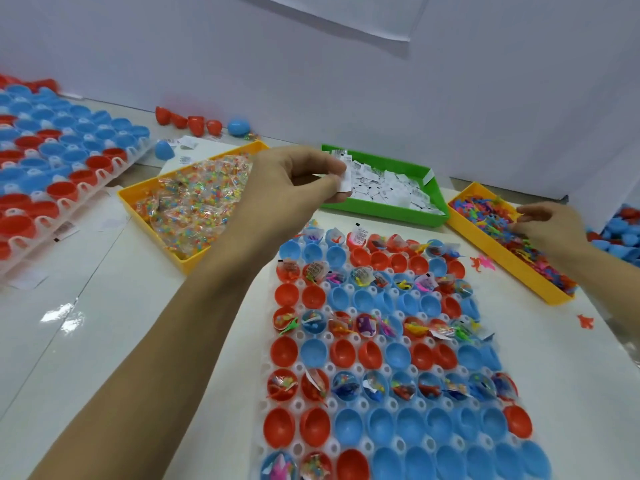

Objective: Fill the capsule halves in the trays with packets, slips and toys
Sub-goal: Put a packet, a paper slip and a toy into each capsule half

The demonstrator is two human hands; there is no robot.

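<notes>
A white tray (349, 403) in front of me carries rows of red and blue capsule halves; alternate rows hold packets, slips and toys, the others are bare. My left hand (298, 178) hovers over the near left corner of the green bin (381, 211) and pinches a few white paper slips (344, 180) between thumb and fingers. My right hand (550, 226) reaches into the yellow bin (485, 251) at the right, its fingers curled among the small coloured plastic toys (485, 216). What those fingers hold is hidden.
A yellow bin of clear candy packets (197, 202) sits left of the green bin. Stacked trays of capsule halves (52, 168) lie at the far left. Loose red and blue halves (204, 124) rest by the back wall, more at the right edge (620, 233). Stray toys (483, 263) lie on the table.
</notes>
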